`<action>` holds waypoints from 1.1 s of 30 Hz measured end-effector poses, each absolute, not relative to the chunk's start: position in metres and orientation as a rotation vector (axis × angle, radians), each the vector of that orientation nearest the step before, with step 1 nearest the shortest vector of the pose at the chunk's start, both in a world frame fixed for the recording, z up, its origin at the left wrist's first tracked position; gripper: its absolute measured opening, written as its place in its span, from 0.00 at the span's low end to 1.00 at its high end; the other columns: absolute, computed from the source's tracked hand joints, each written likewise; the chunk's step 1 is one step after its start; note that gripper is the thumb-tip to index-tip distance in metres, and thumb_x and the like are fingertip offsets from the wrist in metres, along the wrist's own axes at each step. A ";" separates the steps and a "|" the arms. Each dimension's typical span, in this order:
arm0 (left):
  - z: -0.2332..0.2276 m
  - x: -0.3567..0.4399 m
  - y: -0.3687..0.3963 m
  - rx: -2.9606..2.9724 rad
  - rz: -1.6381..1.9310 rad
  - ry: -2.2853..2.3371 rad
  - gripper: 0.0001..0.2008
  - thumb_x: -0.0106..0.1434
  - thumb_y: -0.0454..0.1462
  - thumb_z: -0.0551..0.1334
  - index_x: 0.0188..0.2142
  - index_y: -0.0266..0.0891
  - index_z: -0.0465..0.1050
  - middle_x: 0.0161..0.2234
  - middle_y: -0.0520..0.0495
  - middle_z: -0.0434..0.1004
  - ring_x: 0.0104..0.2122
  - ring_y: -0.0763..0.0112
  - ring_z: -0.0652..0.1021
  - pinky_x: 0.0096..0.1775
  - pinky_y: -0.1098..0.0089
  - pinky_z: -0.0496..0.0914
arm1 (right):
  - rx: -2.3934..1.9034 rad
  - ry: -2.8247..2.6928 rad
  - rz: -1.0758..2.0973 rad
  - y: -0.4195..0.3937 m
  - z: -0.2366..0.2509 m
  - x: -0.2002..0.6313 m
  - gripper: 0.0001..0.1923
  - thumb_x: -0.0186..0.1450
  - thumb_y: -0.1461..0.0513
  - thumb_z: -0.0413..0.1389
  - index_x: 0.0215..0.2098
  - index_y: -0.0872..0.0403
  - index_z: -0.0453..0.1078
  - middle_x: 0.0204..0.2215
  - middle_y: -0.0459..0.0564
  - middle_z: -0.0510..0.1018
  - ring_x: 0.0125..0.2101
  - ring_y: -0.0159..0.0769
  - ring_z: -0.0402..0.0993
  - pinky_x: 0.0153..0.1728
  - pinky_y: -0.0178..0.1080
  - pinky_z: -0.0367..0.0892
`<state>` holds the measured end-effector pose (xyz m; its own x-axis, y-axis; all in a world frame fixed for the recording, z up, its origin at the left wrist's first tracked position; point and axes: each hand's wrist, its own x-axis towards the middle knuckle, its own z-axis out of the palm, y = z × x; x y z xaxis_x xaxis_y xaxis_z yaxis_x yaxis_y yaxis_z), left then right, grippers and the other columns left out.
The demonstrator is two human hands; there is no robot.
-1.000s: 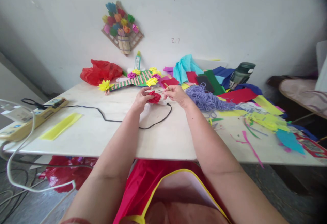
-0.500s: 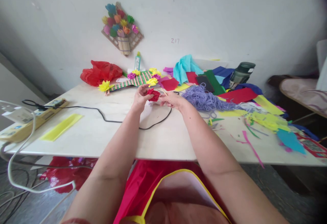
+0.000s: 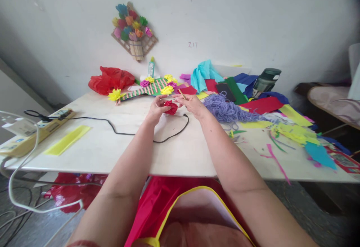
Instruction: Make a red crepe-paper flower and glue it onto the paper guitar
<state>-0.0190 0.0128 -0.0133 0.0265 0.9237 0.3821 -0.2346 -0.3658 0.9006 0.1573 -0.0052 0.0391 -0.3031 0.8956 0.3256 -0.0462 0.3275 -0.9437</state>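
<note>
While both hands are up over the middle of the desk (image 3: 92,142), the left hand (image 3: 156,109) pinches a small red paper flower (image 3: 170,107) with its fingers closed on it, so the flower sits just above the desk top, between the two hands. Close beside it, the right hand (image 3: 192,104) grips a thin stick (image 3: 182,95) that points up and away, its low end near the flower. To do this bit well, I think the left hand should hold the flower softly, so the petals do not get squashed, and the stick should meet the flower right at its middle. A black cord (image 3: 118,131) curls on the desk just under the hands, so it is best to keep clear of it. A heap of purple yarn (image 3: 225,110) lies near the right hand, and a striped paper mat (image 3: 149,87) with more flowers sits behind
</note>
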 end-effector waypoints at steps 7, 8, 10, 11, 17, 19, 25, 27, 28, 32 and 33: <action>-0.013 -0.020 0.013 1.277 1.556 0.802 0.31 0.38 0.33 0.72 0.44 0.39 0.67 0.30 0.52 0.78 0.29 0.67 0.79 0.33 0.66 0.73 | -1.075 -1.779 1.231 -0.005 0.039 0.165 0.12 0.64 0.58 0.56 0.26 0.57 0.72 0.13 0.41 0.65 0.15 0.26 0.57 0.20 0.31 0.55; -0.013 -0.020 0.014 1.243 1.579 0.808 0.31 0.39 0.33 0.71 0.44 0.40 0.66 0.31 0.52 0.78 0.29 0.67 0.79 0.33 0.66 0.73 | -1.197 -1.822 1.125 -0.002 0.038 0.167 0.11 0.64 0.59 0.56 0.26 0.57 0.72 0.14 0.42 0.66 0.16 0.26 0.59 0.21 0.31 0.56; -0.013 -0.021 0.015 1.180 1.611 0.817 0.31 0.39 0.33 0.71 0.44 0.41 0.66 0.31 0.53 0.77 0.30 0.67 0.79 0.33 0.66 0.73 | -1.440 -1.918 0.835 0.003 0.036 0.169 0.09 0.62 0.61 0.57 0.27 0.58 0.74 0.20 0.48 0.73 0.22 0.30 0.67 0.26 0.32 0.62; -0.013 -0.022 0.015 1.156 1.620 0.819 0.31 0.38 0.33 0.71 0.44 0.41 0.66 0.30 0.54 0.77 0.29 0.67 0.79 0.32 0.66 0.73 | -1.535 -1.973 0.698 0.004 0.037 0.170 0.08 0.61 0.62 0.57 0.28 0.58 0.75 0.25 0.51 0.77 0.27 0.33 0.72 0.29 0.33 0.64; -0.011 -0.021 0.015 1.081 1.663 0.814 0.29 0.37 0.32 0.71 0.42 0.40 0.67 0.30 0.53 0.77 0.28 0.68 0.79 0.31 0.67 0.74 | -1.969 -1.934 0.118 -0.002 0.044 0.180 0.14 0.63 0.63 0.55 0.44 0.61 0.77 0.45 0.68 0.79 0.48 0.51 0.76 0.46 0.44 0.67; -0.011 -0.021 0.016 1.051 1.678 0.805 0.29 0.37 0.32 0.71 0.41 0.40 0.68 0.30 0.53 0.77 0.28 0.68 0.79 0.32 0.67 0.74 | -1.956 -1.867 0.089 -0.002 0.045 0.185 0.14 0.63 0.64 0.56 0.44 0.62 0.77 0.44 0.70 0.79 0.47 0.53 0.76 0.45 0.45 0.67; -0.015 -0.021 0.020 1.089 1.647 0.791 0.27 0.39 0.33 0.71 0.40 0.39 0.68 0.30 0.51 0.78 0.28 0.66 0.80 0.33 0.64 0.75 | -1.542 -1.889 0.355 0.005 0.038 0.172 0.11 0.63 0.61 0.55 0.37 0.56 0.79 0.24 0.52 0.79 0.35 0.42 0.78 0.36 0.38 0.69; -0.016 -0.021 0.020 1.108 1.638 0.789 0.26 0.39 0.34 0.72 0.40 0.39 0.68 0.29 0.51 0.78 0.28 0.66 0.80 0.34 0.63 0.75 | -1.438 -1.882 0.487 0.006 0.034 0.162 0.10 0.62 0.62 0.56 0.37 0.56 0.79 0.20 0.47 0.76 0.31 0.39 0.77 0.34 0.36 0.68; -0.016 -0.020 0.020 1.114 1.632 0.788 0.26 0.39 0.34 0.72 0.40 0.39 0.68 0.29 0.51 0.78 0.28 0.65 0.80 0.35 0.62 0.75 | -1.411 -1.878 0.500 0.005 0.033 0.157 0.10 0.61 0.62 0.56 0.38 0.56 0.79 0.19 0.47 0.76 0.31 0.38 0.77 0.34 0.36 0.68; -0.015 -0.018 0.019 1.110 1.612 0.781 0.26 0.38 0.33 0.72 0.39 0.38 0.69 0.28 0.50 0.78 0.28 0.65 0.80 0.33 0.63 0.75 | -1.384 -1.924 0.426 0.001 0.030 0.148 0.10 0.61 0.62 0.57 0.37 0.56 0.79 0.24 0.51 0.79 0.33 0.40 0.77 0.35 0.37 0.68; -0.015 -0.017 0.018 1.105 1.613 0.781 0.26 0.38 0.33 0.72 0.39 0.38 0.69 0.28 0.50 0.78 0.27 0.65 0.80 0.32 0.64 0.74 | -1.390 -1.940 0.405 0.000 0.029 0.148 0.10 0.61 0.61 0.56 0.36 0.56 0.79 0.26 0.52 0.80 0.33 0.41 0.78 0.35 0.37 0.68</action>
<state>-0.0173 0.0181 -0.0150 -0.0937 0.9530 0.2882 -0.3653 -0.3022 0.8805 0.1477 -0.0004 0.0295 -0.1742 0.9163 0.3606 0.6955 0.3737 -0.6137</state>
